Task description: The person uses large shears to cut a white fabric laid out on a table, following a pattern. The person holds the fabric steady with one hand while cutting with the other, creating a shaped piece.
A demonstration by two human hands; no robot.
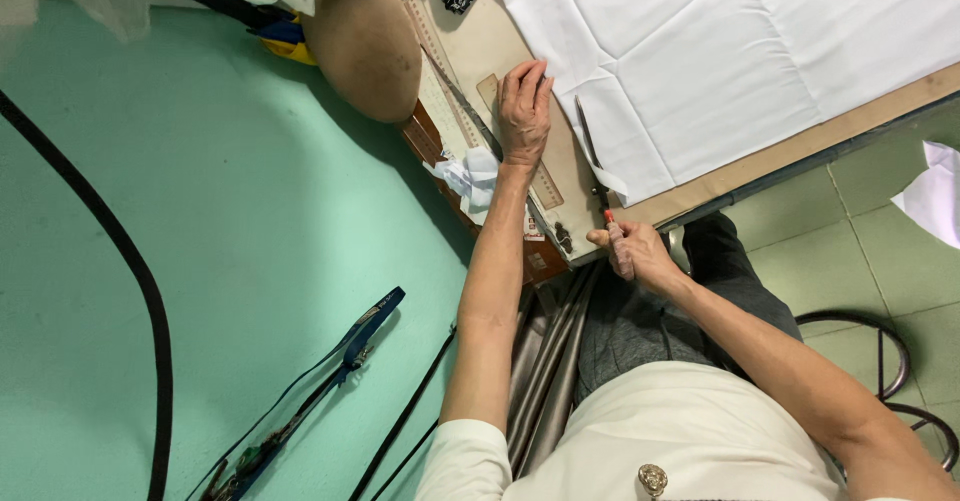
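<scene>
My left hand (pixel 524 111) lies flat, fingers spread, on a long wooden ruler (pixel 545 186) at the left edge of a brown work table (pixel 800 146). A large white cloth (pixel 720 51) covers most of the table, just right of that hand. A slim dark tool (pixel 588 141), possibly scissors, lies along the cloth's edge. My right hand (pixel 635 251) is at the table's near corner, closed around a small stick-like marker with a red tip (pixel 609 217). The hands are apart.
A rounded brown padded shape (pixel 365 41) sits at the table's far left end. Crumpled white scraps (pixel 470 176) hang beside the ruler. A green wall (pixel 200 211) carries a black strap (pixel 130 261) and a blue lanyard (pixel 365 336). A metal stool frame (pixel 890 351) stands on the tiled floor.
</scene>
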